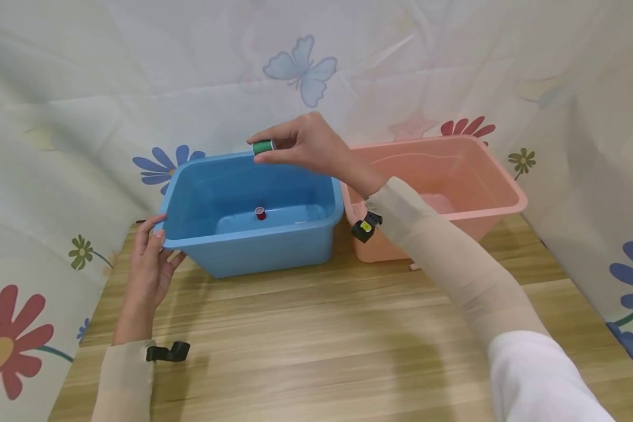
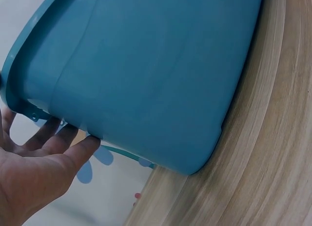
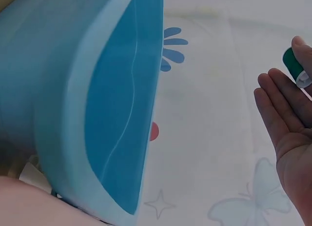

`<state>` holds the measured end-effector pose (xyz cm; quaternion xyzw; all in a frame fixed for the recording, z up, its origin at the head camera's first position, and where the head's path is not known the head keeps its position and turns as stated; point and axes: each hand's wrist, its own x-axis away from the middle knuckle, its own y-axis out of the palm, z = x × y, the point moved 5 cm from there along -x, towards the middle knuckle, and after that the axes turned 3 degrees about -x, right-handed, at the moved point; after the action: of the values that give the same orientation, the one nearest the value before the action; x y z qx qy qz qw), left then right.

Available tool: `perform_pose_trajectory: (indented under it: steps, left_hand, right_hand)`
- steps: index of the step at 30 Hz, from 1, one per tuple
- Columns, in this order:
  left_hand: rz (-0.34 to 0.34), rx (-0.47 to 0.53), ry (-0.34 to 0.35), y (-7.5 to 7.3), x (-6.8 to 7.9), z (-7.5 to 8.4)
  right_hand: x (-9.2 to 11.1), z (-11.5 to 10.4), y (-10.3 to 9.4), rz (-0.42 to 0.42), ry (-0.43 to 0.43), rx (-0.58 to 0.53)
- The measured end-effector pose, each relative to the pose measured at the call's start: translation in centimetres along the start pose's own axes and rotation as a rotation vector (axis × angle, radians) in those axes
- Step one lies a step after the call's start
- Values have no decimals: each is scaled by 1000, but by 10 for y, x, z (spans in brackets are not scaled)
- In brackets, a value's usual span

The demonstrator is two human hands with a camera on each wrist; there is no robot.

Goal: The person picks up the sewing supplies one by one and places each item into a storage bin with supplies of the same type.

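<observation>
Above the back rim of the blue tub [image 1: 274, 258], my right hand [image 1: 316, 143] pinches a spool of green thread [image 1: 264, 147] between thumb and fingers. The right wrist view shows the same green spool [image 3: 292, 65] at its right edge. My left hand [image 1: 150, 258] grips the tub's near left corner, thumb on the rim and fingers below it. In the left wrist view, fingertips [image 2: 92, 142] touch the tub's outer wall. Inside the blue tub, a spool of red thread [image 1: 261, 213] stands on the floor.
A pink tub [image 1: 485, 220] sits right beside the blue one, under my right forearm. A small pale object [image 1: 414, 266] lies by its front base. Both tubs stand on a wooden table [image 1: 295, 340], with a flower-and-butterfly curtain [image 1: 216, 88] behind and along the sides.
</observation>
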<state>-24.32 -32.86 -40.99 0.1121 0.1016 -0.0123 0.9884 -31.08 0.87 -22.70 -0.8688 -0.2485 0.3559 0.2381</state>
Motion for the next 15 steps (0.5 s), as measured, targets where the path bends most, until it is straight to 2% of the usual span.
perform_pose_trajectory:
  steps: [6, 15]
  left_hand:
    - [-8, -11, -6, -1, -1, 1]
    - [4, -15, -9, -2, 2, -1]
  right_hand:
    - [-13, 7, -3, 6, 14, 19]
    - [-31, 17, 3, -16, 40, 14]
